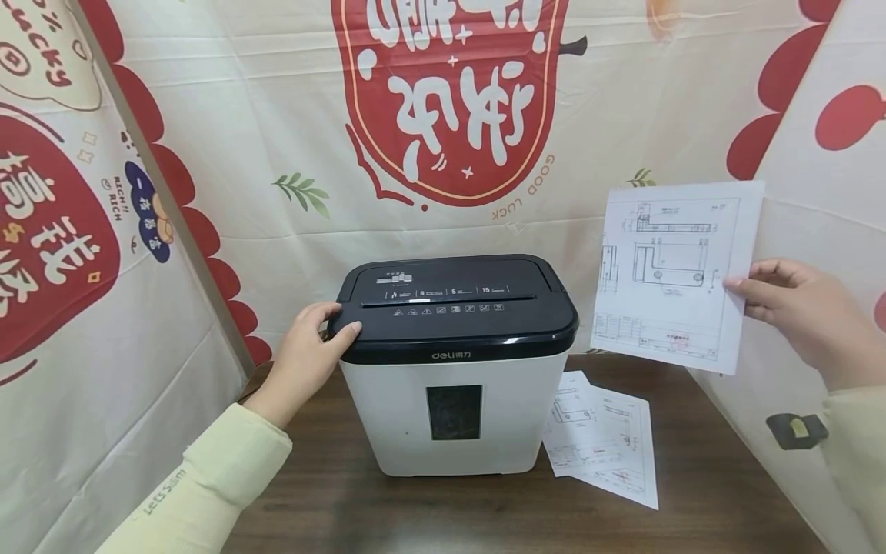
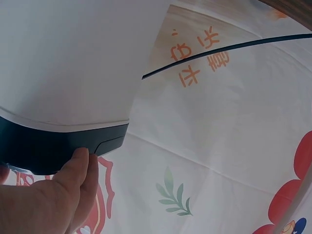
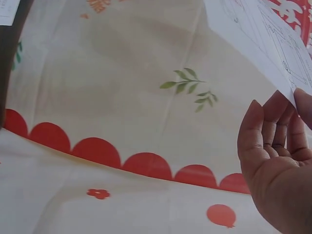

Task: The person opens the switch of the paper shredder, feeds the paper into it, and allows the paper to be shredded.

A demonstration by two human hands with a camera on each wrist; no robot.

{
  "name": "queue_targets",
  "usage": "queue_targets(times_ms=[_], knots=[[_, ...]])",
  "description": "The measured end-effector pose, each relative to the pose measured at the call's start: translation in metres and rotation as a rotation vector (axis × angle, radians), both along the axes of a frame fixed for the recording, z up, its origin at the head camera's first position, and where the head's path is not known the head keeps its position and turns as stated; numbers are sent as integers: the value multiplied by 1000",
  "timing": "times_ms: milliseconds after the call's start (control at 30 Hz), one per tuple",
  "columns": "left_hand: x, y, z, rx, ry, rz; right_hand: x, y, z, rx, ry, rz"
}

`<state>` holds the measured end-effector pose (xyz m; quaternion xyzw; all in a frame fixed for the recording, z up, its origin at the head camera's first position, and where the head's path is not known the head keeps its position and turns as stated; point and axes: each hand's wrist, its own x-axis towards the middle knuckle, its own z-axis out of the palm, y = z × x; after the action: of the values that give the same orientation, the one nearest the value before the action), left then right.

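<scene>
A paper shredder point(image 1: 394, 408) with a white bin and a black top stands upright in the middle of the head view. My left hand point(image 1: 308, 365) grips the left edge of its black top, thumb on the upper face and fingers against the side. In the left wrist view, fingertips touch the black rim point(image 2: 44, 146). Off to the right, my right hand point(image 1: 803, 308) pinches a printed sheet of paper point(image 1: 671, 269) by its right edge. The sheet hangs in the air beside the shredder, showing line drawings. The shredder's feed slot point(image 1: 450, 302) has nothing in it.
Two overlapping printed sheets point(image 1: 616, 446) lie on the dark wooden table point(image 1: 311, 492), right of the shredder. Cloth walls point(image 1: 277, 115) with red prints stand behind and on both sides. A black cable point(image 2: 219, 49) shows behind the shredder in the left wrist view.
</scene>
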<state>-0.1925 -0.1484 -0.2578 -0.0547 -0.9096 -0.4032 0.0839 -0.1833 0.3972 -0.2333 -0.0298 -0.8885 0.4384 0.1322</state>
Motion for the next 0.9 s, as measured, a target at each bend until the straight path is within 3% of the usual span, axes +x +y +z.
queue_targets(times_ms=[300, 533, 767, 900], knots=[[1, 0, 0, -16, -3, 4, 3, -4, 21, -40, 39, -9], [0, 0, 2, -16, 5, 10, 8, -12, 34, -128, 131, 53], [2, 0, 6, -23, 23, 13, 9, -26, 47, -325, 129, 155], [4, 2, 9, -11, 25, 10, 9, -33, 53, -304, 115, 164]])
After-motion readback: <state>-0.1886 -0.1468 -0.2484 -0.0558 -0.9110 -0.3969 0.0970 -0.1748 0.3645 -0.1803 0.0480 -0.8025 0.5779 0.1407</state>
